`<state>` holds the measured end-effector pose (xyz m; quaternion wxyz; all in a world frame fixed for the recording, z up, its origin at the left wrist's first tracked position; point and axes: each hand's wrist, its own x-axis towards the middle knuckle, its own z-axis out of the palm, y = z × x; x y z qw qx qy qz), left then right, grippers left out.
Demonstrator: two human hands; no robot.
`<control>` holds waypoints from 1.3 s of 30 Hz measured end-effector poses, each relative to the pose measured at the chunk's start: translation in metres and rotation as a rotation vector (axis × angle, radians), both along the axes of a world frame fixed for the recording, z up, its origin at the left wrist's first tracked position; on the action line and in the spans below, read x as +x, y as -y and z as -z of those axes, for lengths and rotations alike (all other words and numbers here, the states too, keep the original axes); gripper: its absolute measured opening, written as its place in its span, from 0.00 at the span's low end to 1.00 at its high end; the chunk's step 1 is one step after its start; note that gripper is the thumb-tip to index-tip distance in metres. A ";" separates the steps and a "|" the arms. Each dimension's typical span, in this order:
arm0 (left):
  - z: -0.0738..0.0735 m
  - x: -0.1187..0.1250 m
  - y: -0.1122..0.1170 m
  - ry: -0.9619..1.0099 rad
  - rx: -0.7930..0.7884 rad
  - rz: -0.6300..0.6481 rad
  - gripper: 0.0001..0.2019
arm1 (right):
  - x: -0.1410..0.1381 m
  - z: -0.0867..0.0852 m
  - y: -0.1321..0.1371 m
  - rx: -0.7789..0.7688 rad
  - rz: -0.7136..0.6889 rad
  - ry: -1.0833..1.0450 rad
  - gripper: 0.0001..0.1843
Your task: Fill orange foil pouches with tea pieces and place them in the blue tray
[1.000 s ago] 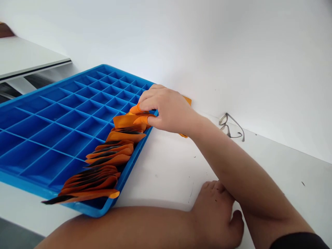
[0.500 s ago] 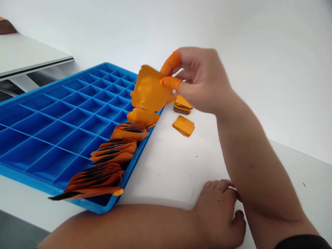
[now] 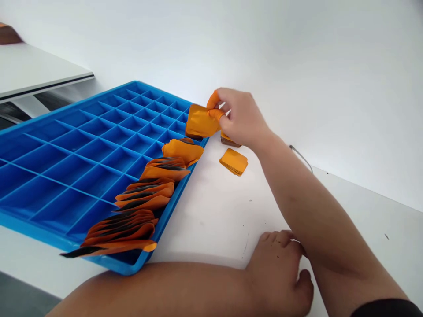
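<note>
My right hand (image 3: 238, 115), with orange finger covers on thumb and forefinger, pinches a flat gold-orange packet (image 3: 202, 121) by its right edge. The packet stands upright at the tray's far right side, its lower part at a compartment there, with a darker edge behind it. The blue divided tray (image 3: 82, 132) has bunches of orange-and-black packets (image 3: 122, 226) standing in its nearer right compartments. My left hand (image 3: 280, 268) rests on the table beside my right forearm, loosely bent, thumb apart, with nothing seen in it; its fingertips are partly hidden.
Right of the tray, a small stack of gold packets (image 3: 234, 161) lies on the white table (image 3: 211, 215). Another stack (image 3: 230, 141) sits behind it, partly covered by my right hand. A white wall (image 3: 297, 53) rises behind. A thin dark cable (image 3: 301, 157) shows near the wall.
My right hand has lowered and moved away from me, bringing the packet from above the tray down to a farther right compartment. My left hand stays put.
</note>
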<state>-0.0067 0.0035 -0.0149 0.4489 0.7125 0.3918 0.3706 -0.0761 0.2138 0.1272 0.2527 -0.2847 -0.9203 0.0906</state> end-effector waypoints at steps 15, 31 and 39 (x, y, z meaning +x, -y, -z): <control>0.004 0.011 0.003 0.107 -0.081 -0.106 0.19 | -0.032 0.005 -0.012 0.150 -0.062 0.283 0.19; 0.046 0.049 -0.012 -0.235 0.005 -0.007 0.13 | -0.066 0.029 -0.022 0.269 0.161 0.421 0.25; 0.056 0.058 -0.016 -0.184 0.037 0.016 0.12 | -0.068 0.034 -0.012 0.282 0.199 0.419 0.24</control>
